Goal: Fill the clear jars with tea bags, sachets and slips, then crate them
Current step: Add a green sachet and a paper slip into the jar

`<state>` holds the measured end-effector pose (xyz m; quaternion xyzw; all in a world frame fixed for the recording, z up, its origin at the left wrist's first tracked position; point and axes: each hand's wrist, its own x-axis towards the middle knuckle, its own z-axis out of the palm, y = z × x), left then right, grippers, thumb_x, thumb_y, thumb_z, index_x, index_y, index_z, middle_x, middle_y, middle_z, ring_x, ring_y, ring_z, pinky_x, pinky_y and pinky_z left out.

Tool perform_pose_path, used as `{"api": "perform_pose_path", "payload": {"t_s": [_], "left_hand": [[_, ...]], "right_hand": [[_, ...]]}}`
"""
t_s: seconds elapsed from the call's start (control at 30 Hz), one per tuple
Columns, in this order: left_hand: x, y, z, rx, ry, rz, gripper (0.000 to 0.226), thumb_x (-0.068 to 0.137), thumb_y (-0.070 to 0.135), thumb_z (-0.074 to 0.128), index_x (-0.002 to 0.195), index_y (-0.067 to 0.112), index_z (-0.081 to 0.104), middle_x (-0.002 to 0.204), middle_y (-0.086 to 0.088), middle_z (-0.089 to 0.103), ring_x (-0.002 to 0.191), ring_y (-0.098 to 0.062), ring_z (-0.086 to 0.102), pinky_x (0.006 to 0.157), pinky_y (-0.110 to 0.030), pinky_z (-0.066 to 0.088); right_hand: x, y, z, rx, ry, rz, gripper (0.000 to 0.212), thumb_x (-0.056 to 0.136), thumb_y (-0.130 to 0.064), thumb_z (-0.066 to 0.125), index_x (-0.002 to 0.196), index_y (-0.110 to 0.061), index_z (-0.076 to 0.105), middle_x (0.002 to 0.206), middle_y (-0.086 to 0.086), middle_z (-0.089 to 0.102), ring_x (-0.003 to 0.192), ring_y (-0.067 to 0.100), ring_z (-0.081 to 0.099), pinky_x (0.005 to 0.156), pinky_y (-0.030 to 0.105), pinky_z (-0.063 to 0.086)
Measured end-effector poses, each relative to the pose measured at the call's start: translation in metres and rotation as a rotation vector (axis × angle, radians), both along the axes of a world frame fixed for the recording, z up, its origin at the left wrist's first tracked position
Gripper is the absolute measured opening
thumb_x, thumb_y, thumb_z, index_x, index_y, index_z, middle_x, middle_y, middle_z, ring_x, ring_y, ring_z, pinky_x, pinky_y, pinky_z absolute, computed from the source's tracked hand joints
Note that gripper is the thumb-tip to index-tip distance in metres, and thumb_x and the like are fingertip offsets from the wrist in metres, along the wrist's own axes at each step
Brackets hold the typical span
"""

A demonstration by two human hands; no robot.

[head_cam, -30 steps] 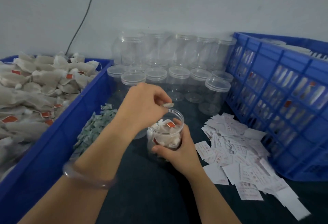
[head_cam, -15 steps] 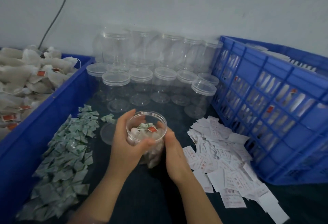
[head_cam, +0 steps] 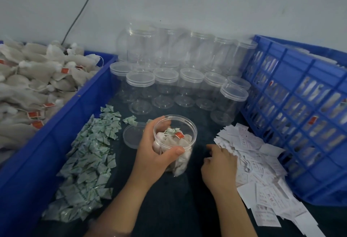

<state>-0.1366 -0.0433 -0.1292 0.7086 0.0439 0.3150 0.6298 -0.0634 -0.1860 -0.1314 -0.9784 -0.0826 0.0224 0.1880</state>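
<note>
Near centre, the left hand point(head_cam: 152, 155) is gripping the open jar point(head_cam: 185, 161), already holding tea bags point(head_cam: 181, 142) and a sachet point(head_cam: 170, 131); the right hand point(head_cam: 219, 163) is touching the slips point(head_cam: 262, 163), grasp unclear; crating is remaining

One head-worn camera looks forward and down, close above the jar point(head_cam: 185, 163).

A plain pale wall point(head_cam: 187, 2) fills the bkgd, w/ a thin dark cable point(head_cam: 82, 9) running diagonally down it from top centre twd the left, its lower end hidden behind the far corner of a blue plastic bin point(head_cam: 56, 133). The bin sits along the left side of the dark tabletop point(head_cam: 178, 208), whose surface looks matte and blue-black.
</note>
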Motion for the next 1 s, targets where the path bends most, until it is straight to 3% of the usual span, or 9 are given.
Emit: {"api": "perform_pose_path", "payload": {"t_s": [0.07,0.2,0.47,0.6,0.77,1.0], "left_hand": [[0.0001,-0.0003,-0.0002,-0.006,0.003,-0.003,0.078,0.058,0.038,0.068,0.129,0.014,0.048,0.121,0.006,0.058,0.115,0.003,0.054,0.092,-0.008,0.041],[-0.0004,0.0002,-0.0007,-0.010,0.002,-0.011,0.077,0.058,0.040,0.067,0.128,0.016,0.048,0.122,0.006,0.058,0.115,0.002,0.054,0.092,-0.009,0.041],[-0.0006,0.0027,-0.0029,-0.016,0.005,-0.041,0.083,0.051,0.034,0.074,0.129,0.020,0.047,0.123,0.003,0.057,0.116,-0.001,0.055,0.092,-0.012,0.043],[-0.0006,0.0024,-0.0035,-0.020,0.004,-0.035,0.079,0.053,0.034,0.075,0.127,0.024,0.047,0.123,0.003,0.057,0.115,-0.002,0.056,0.092,-0.012,0.044],[-0.0005,0.0030,-0.0047,-0.011,0.004,-0.032,0.077,0.055,0.037,0.075,0.126,0.027,0.046,0.124,0.004,0.057,0.116,-0.003,0.055,0.095,-0.016,0.044],[0.0001,0.0032,-0.0057,-0.001,0.008,-0.030,0.073,0.056,0.040,0.075,0.123,0.030,0.047,0.123,0.005,0.057,0.116,-0.002,0.055,0.094,-0.013,0.044]], "right_hand": [[0.0002,0.0002,0.0000,0.042,0.002,-0.004,0.039,0.097,-0.017,0.051,0.135,-0.025,0.049,0.135,0.004,0.054,0.130,0.023,0.044,0.117,0.041,0.021],[-0.0016,-0.0039,-0.0013,0.007,-0.011,-0.032,0.047,0.095,-0.031,0.055,0.140,-0.022,0.044,0.143,0.006,0.047,0.138,0.025,0.034,0.119,0.041,0.016],[-0.0030,-0.0048,0.0016,0.076,0.015,-0.016,0.043,0.096,-0.016,0.051,0.139,-0.020,0.049,0.139,0.008,0.049,0.132,0.028,0.036,0.114,0.037,0.025],[-0.0026,-0.0030,0.0022,-0.006,-0.009,0.020,0.040,0.098,-0.019,0.049,0.137,-0.024,0.049,0.139,0.006,0.051,0.134,0.025,0.038,0.118,0.042,0.018],[-0.0079,-0.0044,0.0033,-0.091,0.014,-0.023,0.048,0.094,-0.027,0.049,0.141,-0.024,0.043,0.147,0.008,0.040,0.144,0.031,0.021,0.121,0.046,0.007],[-0.0068,-0.0048,0.0017,-0.087,0.013,-0.016,0.040,0.100,-0.019,0.047,0.140,-0.025,0.045,0.143,0.008,0.044,0.137,0.033,0.029,0.119,0.044,0.017]]}}
